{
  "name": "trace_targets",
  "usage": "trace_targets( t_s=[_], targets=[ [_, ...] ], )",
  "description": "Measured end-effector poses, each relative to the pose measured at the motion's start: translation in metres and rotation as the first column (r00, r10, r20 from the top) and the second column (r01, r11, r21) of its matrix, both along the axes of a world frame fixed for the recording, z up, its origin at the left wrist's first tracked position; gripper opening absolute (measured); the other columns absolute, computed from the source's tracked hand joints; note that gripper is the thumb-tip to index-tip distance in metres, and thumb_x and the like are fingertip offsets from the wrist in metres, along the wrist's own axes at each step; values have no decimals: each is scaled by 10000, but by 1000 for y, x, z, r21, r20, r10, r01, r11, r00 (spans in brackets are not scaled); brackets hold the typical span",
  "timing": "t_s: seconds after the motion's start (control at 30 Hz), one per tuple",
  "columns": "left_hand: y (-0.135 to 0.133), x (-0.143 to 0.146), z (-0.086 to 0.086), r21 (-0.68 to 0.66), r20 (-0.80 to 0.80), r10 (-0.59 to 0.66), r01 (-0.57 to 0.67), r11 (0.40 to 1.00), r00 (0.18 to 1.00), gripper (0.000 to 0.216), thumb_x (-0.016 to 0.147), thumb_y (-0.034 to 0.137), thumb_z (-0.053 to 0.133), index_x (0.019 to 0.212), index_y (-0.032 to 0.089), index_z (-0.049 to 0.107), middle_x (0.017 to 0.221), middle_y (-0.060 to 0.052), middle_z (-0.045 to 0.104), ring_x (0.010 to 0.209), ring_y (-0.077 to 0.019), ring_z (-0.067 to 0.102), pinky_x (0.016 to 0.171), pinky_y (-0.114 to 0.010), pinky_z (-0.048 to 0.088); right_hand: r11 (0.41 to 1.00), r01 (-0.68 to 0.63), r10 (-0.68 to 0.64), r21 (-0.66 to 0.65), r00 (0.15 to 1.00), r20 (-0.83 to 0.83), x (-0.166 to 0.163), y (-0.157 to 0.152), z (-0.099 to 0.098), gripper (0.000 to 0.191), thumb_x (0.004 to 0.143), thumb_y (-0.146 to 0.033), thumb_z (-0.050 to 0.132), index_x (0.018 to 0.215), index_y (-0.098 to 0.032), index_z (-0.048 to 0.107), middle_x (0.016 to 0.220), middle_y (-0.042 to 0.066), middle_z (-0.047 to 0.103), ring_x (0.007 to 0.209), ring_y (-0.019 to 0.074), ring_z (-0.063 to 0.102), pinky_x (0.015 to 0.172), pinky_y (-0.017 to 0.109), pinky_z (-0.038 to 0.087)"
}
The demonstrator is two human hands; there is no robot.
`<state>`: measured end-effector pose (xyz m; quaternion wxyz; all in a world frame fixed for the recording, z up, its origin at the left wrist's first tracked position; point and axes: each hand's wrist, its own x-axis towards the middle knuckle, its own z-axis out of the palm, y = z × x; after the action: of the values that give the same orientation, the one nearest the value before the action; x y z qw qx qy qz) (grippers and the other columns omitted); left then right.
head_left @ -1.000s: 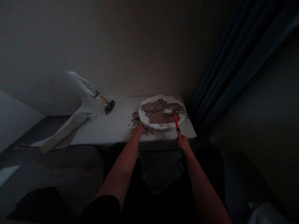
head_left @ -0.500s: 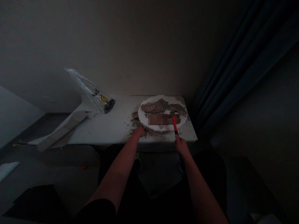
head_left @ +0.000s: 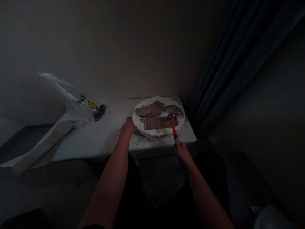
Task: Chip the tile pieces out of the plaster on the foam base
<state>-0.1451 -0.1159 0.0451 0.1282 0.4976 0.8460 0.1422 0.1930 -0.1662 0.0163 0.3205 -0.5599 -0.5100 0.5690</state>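
My right hand (head_left: 181, 150) is wrapped round the black grip of a hammer (head_left: 174, 128) with a red shaft. The hammer's head rests on or just over the right part of a flat, reddish-brown rectangular slab (head_left: 156, 123). That slab lies on a thick white round block (head_left: 164, 132) with a rough rim. Behind it sit a broken brown piece (head_left: 149, 109) and a heap of grey-brown crumbs (head_left: 175, 109). My left hand (head_left: 128, 126) is closed at the block's left edge, beside a small brown piece; its fingertips are too dark to make out.
The white table (head_left: 109, 140) carries loose chips (head_left: 141, 138) near the block. Towards the left stand a clear plastic bag (head_left: 83, 106) with dark bits in it and long flat strips (head_left: 45, 146) overhanging the edge. A dark curtain (head_left: 231, 70) hangs at the right.
My left hand has moved left and away from me, from the block's front left to its left side. The hammer stays over the slab. The whole view has shifted slightly.
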Motion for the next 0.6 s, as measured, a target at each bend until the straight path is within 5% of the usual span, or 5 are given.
trace_targets(
  t_s=[0.17,0.3,0.43,0.6],
  targets=[
    [45,52,10,302,199,-172,106,947,965,465,854,244,556,1305,153,488,1024,-72,707,934,-181,659,862,-297,511,999,20,-18,39,999,-49,10,-3,14,530,843,-713,423,689,-212,496,472,-59,410,385,89,337,392,234,268],
    [80,112,0,440,370,-412,233,867,833,265,880,238,496,1090,166,640,1030,-52,705,935,-153,652,862,-271,513,997,39,-51,-73,986,-161,21,0,21,529,826,-729,446,727,-212,502,465,-81,387,356,77,308,356,224,250],
    [95,141,-9,413,290,-543,409,814,788,294,892,264,505,1130,167,646,1004,-57,709,920,-167,648,861,-287,506,981,76,-113,-177,972,-208,26,6,19,547,791,-757,474,728,-214,491,446,-96,364,323,71,299,313,214,240],
    [96,141,-15,251,-9,-614,596,763,789,354,899,191,439,1178,186,657,1077,-93,668,1007,-221,617,929,-358,470,959,102,-167,-263,957,-237,24,14,16,568,763,-780,490,741,-213,494,435,-104,353,311,69,300,295,212,261]
  ],
)
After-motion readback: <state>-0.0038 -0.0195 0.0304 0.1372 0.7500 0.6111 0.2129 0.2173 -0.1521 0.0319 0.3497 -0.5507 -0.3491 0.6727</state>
